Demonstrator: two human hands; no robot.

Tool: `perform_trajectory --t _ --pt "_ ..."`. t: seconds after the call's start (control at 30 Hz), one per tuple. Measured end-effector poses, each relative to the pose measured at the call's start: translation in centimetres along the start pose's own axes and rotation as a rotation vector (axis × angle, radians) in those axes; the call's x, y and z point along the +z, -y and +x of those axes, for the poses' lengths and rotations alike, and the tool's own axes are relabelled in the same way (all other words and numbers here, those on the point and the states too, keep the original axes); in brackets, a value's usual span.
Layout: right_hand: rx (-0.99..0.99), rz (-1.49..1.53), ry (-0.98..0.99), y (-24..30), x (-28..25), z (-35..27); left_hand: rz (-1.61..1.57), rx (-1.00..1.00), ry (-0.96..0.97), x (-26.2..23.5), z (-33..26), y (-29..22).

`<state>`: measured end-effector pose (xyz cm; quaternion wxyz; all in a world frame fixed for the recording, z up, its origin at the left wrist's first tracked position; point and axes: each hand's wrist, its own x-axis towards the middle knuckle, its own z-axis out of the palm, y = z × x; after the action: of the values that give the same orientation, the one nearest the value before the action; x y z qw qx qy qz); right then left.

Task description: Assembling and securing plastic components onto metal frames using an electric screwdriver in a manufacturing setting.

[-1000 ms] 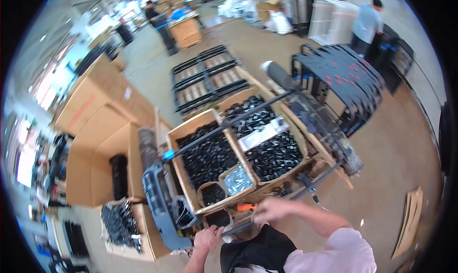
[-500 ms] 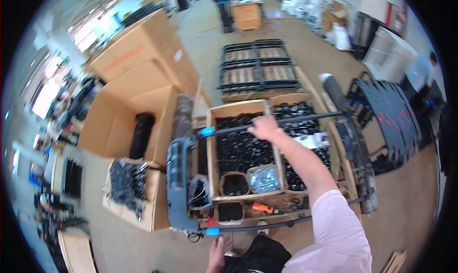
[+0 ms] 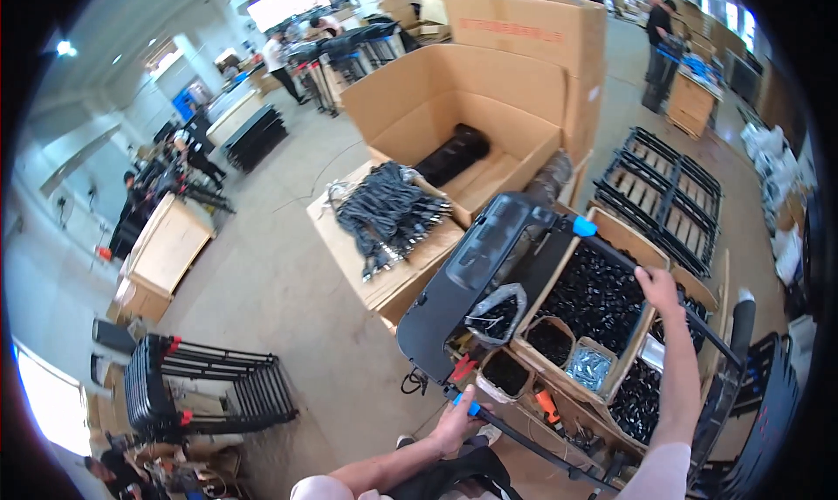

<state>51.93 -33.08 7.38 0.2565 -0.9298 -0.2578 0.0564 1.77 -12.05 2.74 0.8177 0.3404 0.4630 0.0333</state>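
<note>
While both hands grip it, a black metal frame (image 3: pixel 611 325) lies across an open cardboard crate (image 3: pixel 628 238) of small black parts, its long bars running from the near lower left toward the far upper right. The right hand (image 3: pixel 656 286) is clenched around the upper bar (image 3: pixel 690 312) near its middle, arm stretched well forward over the crate. The left hand (image 3: pixel 456 417) is closed on the lower bar (image 3: pixel 524 434) just beside a blue end cap (image 3: pixel 472 408), close to the body. So the frame's long axis lies crosswise between the two grips, the left hand holding the near corner and the right hand the far side; the other blue cap (image 3: pixel 584 227) sits at the far corner, beyond the right hand's reach.

Under the frame, a dark moulded panel (image 3: pixel 480 277) leans against the crate's left wall, with a clear bag (image 3: pixel 496 312) of black pieces, small tubs (image 3: pixel 552 341) and a bag of silver screws (image 3: pixel 587 367) beside it. Left of that, a bundle of black straps (image 3: pixel 388 212) rests on a low carton (image 3: pixel 367 277), and a large open box (image 3: pixel 471 107) stands behind. Folded black racks (image 3: pixel 205 386) lie on the concrete floor (image 3: pixel 279 299) at lower left; other people work at distant benches.
</note>
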Motion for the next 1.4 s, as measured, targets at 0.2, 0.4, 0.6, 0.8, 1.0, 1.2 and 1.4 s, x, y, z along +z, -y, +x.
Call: perform_trajectory --t 0.2,0.4,0.6,0.8,1.0,1.2,1.4 --pt "-0.228 0.071 -0.193 12.7 -9.3 -2.1 -0.108 0.256 -0.036 -2.5 -4.3 -5.1" --pt "-0.380 0.015 -0.244 26.5 -19.1 -5.9 -0.213 0.746 -0.087 -8.3 -8.2 -16.3" --pt "-0.336 -0.022 -0.388 42.5 -20.6 -13.7 -0.377 0.987 -0.063 -17.7 -9.7 -32.2" --pt "-0.328 0.036 -0.210 57.0 -13.6 -19.1 -0.331 1.162 0.018 -28.6 -8.3 -46.1" --pt "-0.138 0.317 0.074 63.6 -2.9 -21.0 -0.113 1.155 -0.097 -36.6 -3.2 -55.4" --pt "-0.102 0.320 0.338 59.7 10.4 -22.3 0.113 1.049 -0.123 -41.6 3.7 -58.6" --pt "-0.186 0.334 0.432 52.7 28.2 -24.3 0.235 0.877 -0.022 -45.4 14.6 -56.6"
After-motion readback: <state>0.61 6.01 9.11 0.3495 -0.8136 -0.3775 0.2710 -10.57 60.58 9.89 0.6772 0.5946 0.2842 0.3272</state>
